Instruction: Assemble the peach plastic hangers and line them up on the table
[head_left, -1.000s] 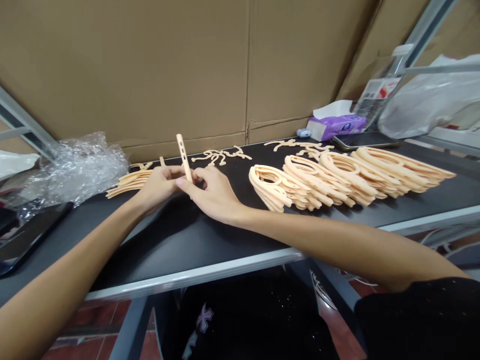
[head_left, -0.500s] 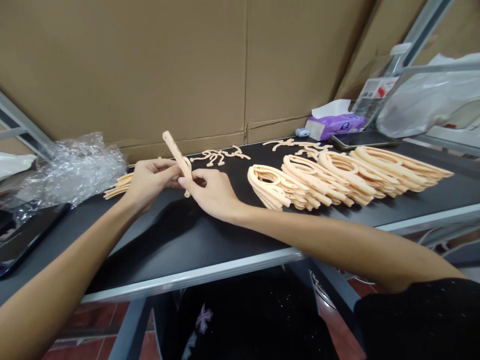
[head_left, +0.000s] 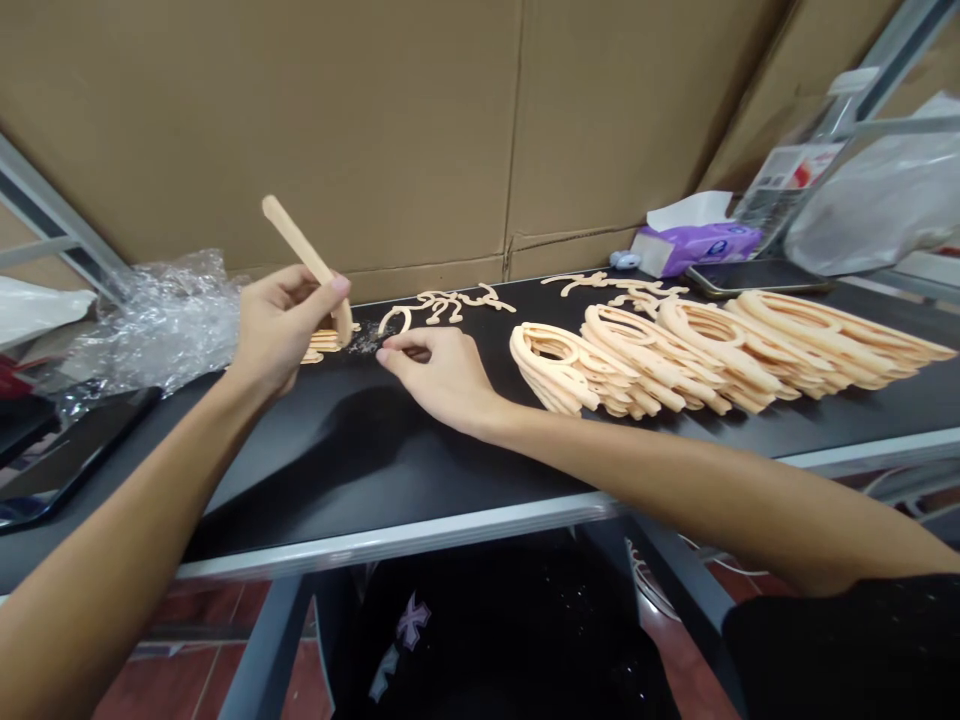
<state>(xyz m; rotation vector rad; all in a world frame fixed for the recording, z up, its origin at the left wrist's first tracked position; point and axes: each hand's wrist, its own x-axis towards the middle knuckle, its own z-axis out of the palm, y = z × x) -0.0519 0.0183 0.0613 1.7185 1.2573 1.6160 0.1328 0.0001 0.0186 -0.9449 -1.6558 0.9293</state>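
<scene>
L hand (head_left: 271,322) fingers closed on beige strip (head_left: 300,241), R hand (head_left: 446,375) fingers bunched, can't tell if gripping, beige pcs (head_left: 712,350) stacked R.

Head-height view, facing forward and down

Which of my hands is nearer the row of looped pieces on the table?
Your right. The right hand is just left of the row of looped pieces; the left hand is farther left, holding a tilted pale strip.
</scene>
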